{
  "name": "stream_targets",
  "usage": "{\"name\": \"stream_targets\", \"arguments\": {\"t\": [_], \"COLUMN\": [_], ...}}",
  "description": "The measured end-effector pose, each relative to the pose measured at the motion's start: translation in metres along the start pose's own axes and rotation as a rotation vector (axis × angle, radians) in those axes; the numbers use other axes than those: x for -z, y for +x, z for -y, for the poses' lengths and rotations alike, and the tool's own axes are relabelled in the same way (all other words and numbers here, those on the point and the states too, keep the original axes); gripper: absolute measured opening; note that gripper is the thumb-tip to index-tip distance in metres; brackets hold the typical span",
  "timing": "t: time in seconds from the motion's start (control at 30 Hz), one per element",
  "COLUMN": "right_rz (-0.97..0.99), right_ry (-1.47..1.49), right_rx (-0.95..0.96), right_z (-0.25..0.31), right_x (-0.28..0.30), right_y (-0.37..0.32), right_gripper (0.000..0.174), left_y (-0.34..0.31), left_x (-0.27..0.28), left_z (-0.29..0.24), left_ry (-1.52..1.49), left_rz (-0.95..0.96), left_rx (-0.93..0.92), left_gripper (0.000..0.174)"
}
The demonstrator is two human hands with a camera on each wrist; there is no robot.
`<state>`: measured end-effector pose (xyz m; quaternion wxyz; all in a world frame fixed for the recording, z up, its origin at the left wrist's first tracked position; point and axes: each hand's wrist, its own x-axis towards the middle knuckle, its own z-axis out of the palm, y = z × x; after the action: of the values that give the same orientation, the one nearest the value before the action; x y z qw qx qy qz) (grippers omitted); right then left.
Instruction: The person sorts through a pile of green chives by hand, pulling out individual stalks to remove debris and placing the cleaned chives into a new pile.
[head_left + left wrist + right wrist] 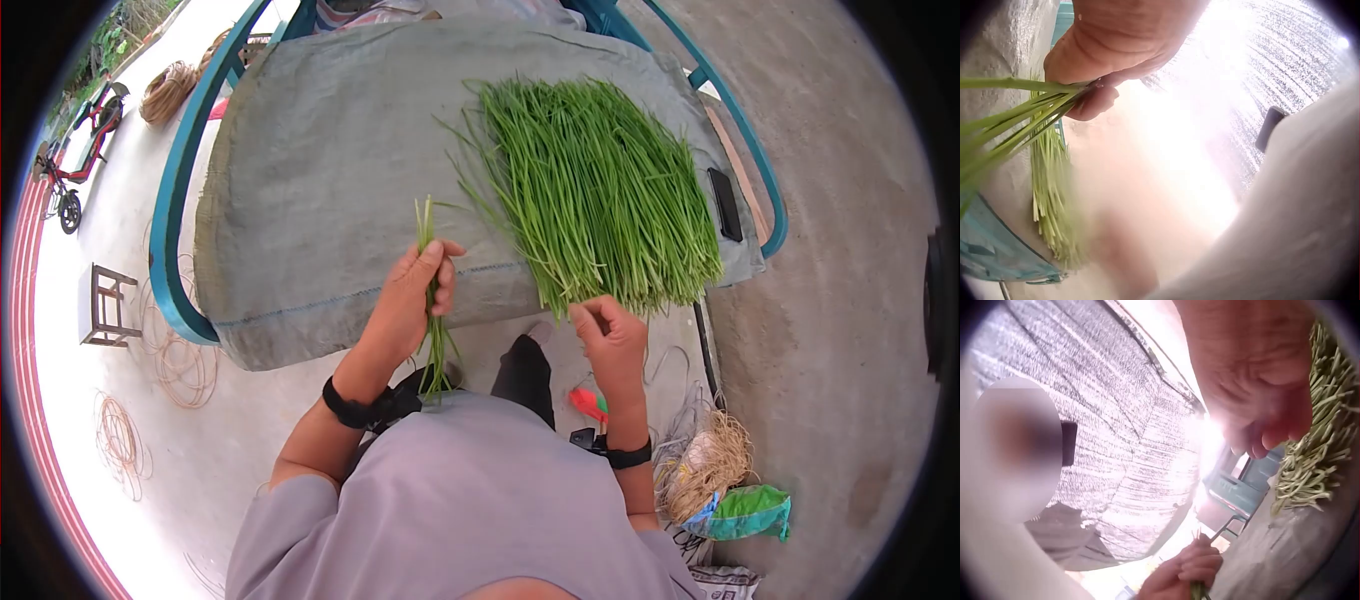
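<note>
A small bunch of green chives [433,330] is gripped in my left hand [415,295], its pale stem ends up past the thumb and its leaves hanging down toward my shirt. The left wrist view shows the stems [1054,103] pinched between thumb and fingers. My right hand [612,350] is just off the near edge of a large pile of chives [600,190], fingers curled, with no stem visible in them. In the right wrist view its curled fingertips [1260,442] appear beside the pile's cut ends [1310,475].
The pile lies on a grey cloth [330,150] over a stand with teal rails [180,200]. A black phone [725,205] sits right of the pile. On the floor are a stool [108,305], cord loops [120,435], a straw-coloured fibre bundle [715,465] and a green bag [755,512].
</note>
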<state>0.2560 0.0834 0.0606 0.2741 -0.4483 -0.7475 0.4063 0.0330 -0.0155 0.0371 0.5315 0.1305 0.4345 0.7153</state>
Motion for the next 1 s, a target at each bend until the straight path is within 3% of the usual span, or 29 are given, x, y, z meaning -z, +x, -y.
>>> {"name": "stream_targets", "arguments": {"t": [0.07,0.17,0.27,0.37,0.53,0.67,0.8,0.9,1.0], "right_rz": [-0.025,-0.337,-0.586,-0.680,-0.440,-0.273,-0.168,-0.123,-0.118], "right_ry": [-0.077,-0.125,-0.042,-0.108,-0.149,-0.350,-0.573,-0.616,-0.795], "right_rx": [0.035,0.234,0.220,0.204,0.049,0.103,-0.124,-0.249,-0.288], "right_z": [-0.006,-0.014,-0.018,-0.019,-0.037,-0.092,-0.117,-0.122,-0.086], "right_x": [0.001,0.008,0.038,0.082,0.131,0.150,0.153,0.143,0.123], "right_y": [-0.004,-0.005,0.006,0.039,0.096,0.168,0.218,0.231,0.218], "right_gripper": [0.011,0.009,0.014,0.025,0.052,0.069,0.087,0.089,0.082], "left_y": [0.004,0.005,0.004,0.009,0.023,0.037,0.047,0.054,0.066], "left_x": [0.004,0.000,-0.006,-0.014,-0.031,-0.047,-0.065,-0.074,-0.073], "left_z": [0.008,0.013,0.016,0.020,0.019,0.018,0.019,0.017,0.018], "left_ry": [0.026,0.117,0.227,0.291,0.227,0.218,0.237,0.211,0.170], "left_rz": [0.010,0.013,0.097,0.151,0.149,0.170,0.116,0.098,0.092], "left_rx": [-0.002,0.009,0.073,0.132,0.213,0.243,0.250,0.267,0.287], "left_gripper": [0.027,0.028,0.031,0.034,0.036,0.036,0.036,0.036,0.036]}}
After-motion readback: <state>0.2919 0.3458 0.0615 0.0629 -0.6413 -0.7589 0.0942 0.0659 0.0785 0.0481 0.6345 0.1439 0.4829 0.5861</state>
